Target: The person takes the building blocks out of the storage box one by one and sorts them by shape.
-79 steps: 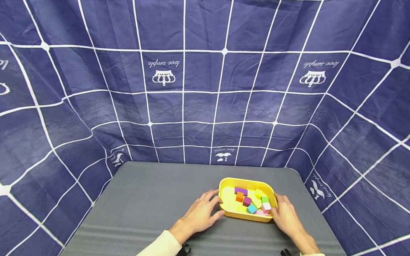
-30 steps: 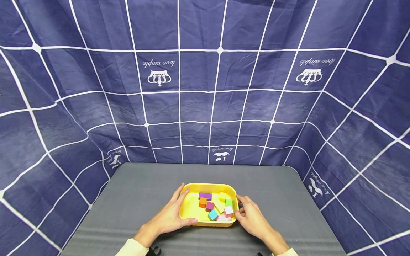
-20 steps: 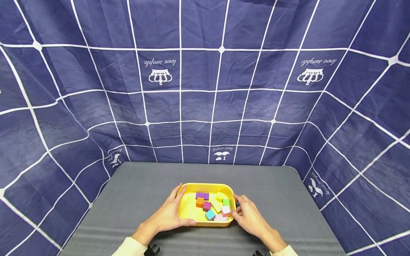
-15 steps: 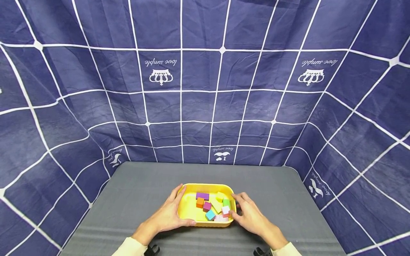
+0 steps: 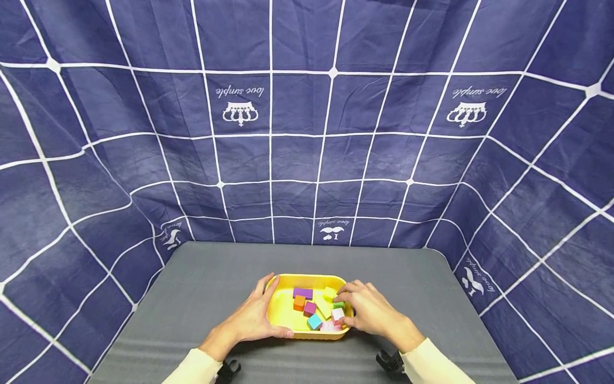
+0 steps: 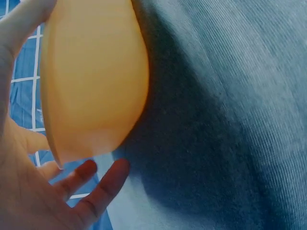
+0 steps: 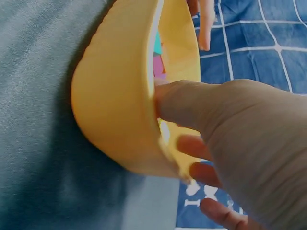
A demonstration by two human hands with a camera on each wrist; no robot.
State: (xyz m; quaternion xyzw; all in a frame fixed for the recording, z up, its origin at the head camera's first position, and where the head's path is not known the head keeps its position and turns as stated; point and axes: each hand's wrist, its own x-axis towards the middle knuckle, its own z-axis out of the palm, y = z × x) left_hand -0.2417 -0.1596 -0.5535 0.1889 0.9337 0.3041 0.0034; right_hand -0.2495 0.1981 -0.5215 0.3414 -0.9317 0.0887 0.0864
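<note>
A shallow yellow plastic bin (image 5: 283,314) sits on the grey surface, holding small coloured blocks. My left hand (image 5: 251,319) holds the bin's left end, thumb along the near rim and fingers at the far rim; the left wrist view shows the bin's outer wall (image 6: 96,72) between them. Over the bin's right end, my right hand (image 5: 376,311) dips thumb and fingertips inside, close to a white-and-pink block (image 5: 338,314) and a green block (image 5: 338,305). In the right wrist view the thumb (image 7: 180,101) crosses the rim; its tip is hidden.
Also in the bin lie a purple block (image 5: 303,293), an orange cube (image 5: 299,303), a magenta cube (image 5: 309,309), a blue cube (image 5: 314,321) and yellow pieces. Grey cloth (image 5: 216,277) covers the table; a blue gridded curtain (image 5: 297,160) rises behind and at both sides.
The bin has slid left between both hands, then stopped. My left hand now spans its left end; my right hand has left the right rim and moved in over the blocks.
</note>
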